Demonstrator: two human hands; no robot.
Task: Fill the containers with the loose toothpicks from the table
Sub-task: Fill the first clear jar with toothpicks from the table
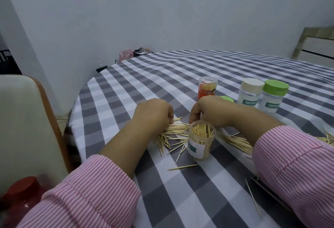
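You had two labelled jars at the far right: cream-lidded jar (250,93), green label read "TOOTHPICK", end cut off; green-lidded jar (273,97), label read "TOOTHPI", partly hidden. Open jar (201,141) label: unreadable. Orange canister (207,87) print: too small.

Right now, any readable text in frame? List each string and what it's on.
"TOOTHPIC", cut off by the hand: green label on the white-lidded jar.
"TOOTHPI", running off the jar's curve: green label on the green-lidded jar.
Open jar of toothpicks: green and white label, turned away, unreadable.
Orange container: printed picture, no legible words.
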